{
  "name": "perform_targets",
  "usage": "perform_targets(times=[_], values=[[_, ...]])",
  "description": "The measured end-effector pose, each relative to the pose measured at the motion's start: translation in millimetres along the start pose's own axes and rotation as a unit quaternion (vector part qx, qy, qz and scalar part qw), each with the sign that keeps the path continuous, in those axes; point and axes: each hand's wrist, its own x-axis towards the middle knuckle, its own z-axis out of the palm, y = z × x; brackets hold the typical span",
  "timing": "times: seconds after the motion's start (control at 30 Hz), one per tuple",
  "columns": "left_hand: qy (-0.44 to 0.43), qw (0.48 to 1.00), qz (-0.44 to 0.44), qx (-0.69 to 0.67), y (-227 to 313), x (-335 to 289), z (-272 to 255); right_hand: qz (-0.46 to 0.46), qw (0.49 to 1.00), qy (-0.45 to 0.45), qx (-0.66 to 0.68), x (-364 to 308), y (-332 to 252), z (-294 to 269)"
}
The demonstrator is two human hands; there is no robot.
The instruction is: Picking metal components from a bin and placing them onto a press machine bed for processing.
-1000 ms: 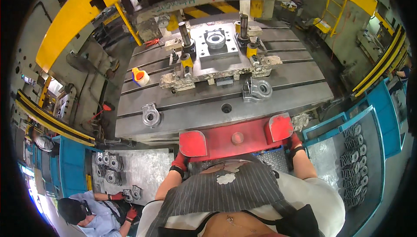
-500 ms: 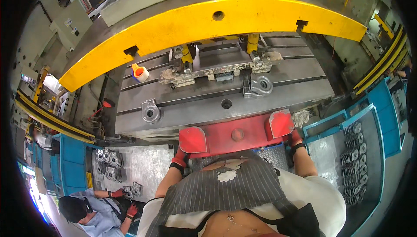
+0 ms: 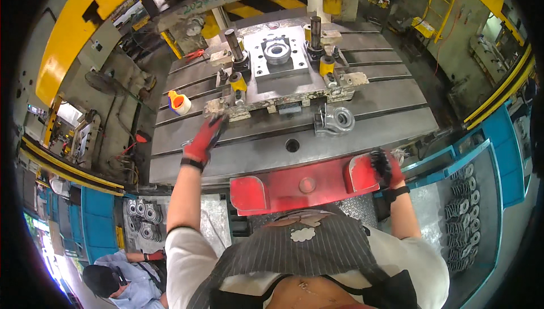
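My left hand [image 3: 204, 140], in a red glove with dark fingertips, reaches over the front left of the press table [image 3: 255, 153]. Its fingers are stretched forward, and the metal eyelet part lying there is almost wholly hidden beneath it. My right hand [image 3: 389, 168], gloved alike, is beside the right guard of the red two-hand control panel [image 3: 294, 187], fingers apart and holding nothing visible. Right of centre on the table lies a metal eyelet part [image 3: 341, 119]. Behind it another ring-shaped part [image 3: 276, 51] sits in the lower die [image 3: 263, 79].
Guide posts [image 3: 315, 34] rise beside the die. An orange-and-white container [image 3: 181, 104] stands at the table's left. Rows of metal parts lie in the right bin [image 3: 467, 218] and on the left tray [image 3: 212, 218]. A co-worker [image 3: 122, 278] is at lower left.
The yellow press slide has risen, uncovering the die and the ring part. My left hand has moved from the panel forward over the table; my right hand has come up from the panel's side.
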Motion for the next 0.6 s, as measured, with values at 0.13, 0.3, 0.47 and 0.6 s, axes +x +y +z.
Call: perform_targets(times=[0.13, 0.3, 0.47, 0.6], values=[[0.040, 0.940, 0.276, 0.198, 41, 119, 75, 0.077, 0.993, 0.000, 0.084, 17, 14, 15], [0.183, 0.872, 0.159, 0.425, 62, 217, 160, 0.054, 0.974, 0.179, 0.129, 2, -28, 80], [0.177, 0.807, -0.008, 0.563, 91, 270, 187, 0.066, 0.980, 0.150, 0.117, 2, -22, 66], [0.172, 0.824, -0.061, 0.536, 88, 297, 192, 0.087, 0.975, 0.148, 0.142, 1, -25, 71]])
